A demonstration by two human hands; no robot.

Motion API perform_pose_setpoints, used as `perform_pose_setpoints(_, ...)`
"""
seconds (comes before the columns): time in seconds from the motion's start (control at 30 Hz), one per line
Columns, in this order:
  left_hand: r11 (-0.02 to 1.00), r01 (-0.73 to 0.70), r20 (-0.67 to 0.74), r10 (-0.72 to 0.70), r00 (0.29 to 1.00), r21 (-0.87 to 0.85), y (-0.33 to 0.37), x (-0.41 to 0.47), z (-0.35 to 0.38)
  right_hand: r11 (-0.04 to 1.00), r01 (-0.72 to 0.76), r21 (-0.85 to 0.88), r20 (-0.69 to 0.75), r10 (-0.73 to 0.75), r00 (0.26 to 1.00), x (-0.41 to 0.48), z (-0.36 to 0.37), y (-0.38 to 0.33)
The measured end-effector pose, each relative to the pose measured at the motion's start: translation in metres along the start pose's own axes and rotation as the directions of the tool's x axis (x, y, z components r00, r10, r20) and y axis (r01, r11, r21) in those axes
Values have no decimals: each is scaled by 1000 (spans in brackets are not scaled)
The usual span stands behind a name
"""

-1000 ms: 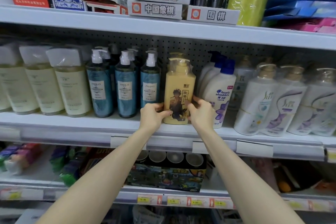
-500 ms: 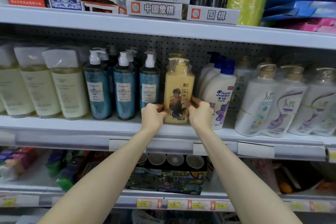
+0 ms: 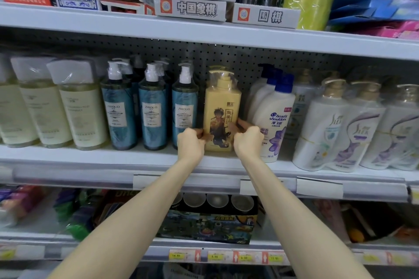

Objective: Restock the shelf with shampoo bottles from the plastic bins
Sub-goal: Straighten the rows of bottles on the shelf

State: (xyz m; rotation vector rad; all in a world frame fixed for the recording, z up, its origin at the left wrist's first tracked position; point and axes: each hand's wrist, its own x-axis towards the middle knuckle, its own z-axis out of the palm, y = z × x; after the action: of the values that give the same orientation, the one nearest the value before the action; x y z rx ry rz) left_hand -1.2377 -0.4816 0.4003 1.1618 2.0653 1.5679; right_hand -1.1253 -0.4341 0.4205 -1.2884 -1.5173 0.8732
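A yellow pump shampoo bottle (image 3: 221, 106) wrapped in clear plastic stands upright on the middle shelf (image 3: 90, 158), between teal bottles and a white bottle. My left hand (image 3: 191, 145) grips its lower left side. My right hand (image 3: 248, 141) grips its lower right side, fingers curled round the edge. The bottle's base sits on the shelf board near the front.
Three teal ZHIDUO bottles (image 3: 154, 108) stand left of it, pale cream bottles (image 3: 81, 106) further left. A white Head & Shoulders bottle (image 3: 275, 120) and white-purple bottles (image 3: 353, 129) crowd the right. Game boxes (image 3: 197, 8) fill the upper shelf; a boxed item (image 3: 208, 224) lies below.
Both hands stay on the yellow bottle's lower sides. The view has shifted slightly, and the bottle sits about where it was.
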Motion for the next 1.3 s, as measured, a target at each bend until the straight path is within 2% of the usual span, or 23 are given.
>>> perform_pose_setpoints(0.77,999,22,41,-24,999,49,1,3,3,997,-11,82,-15,12,1000,8,10,2)
perform_pose_setpoints(1.3,998,30,40,-32,999,59,-3,6,4,999,-31,34,-2,31,1000,13,13,6)
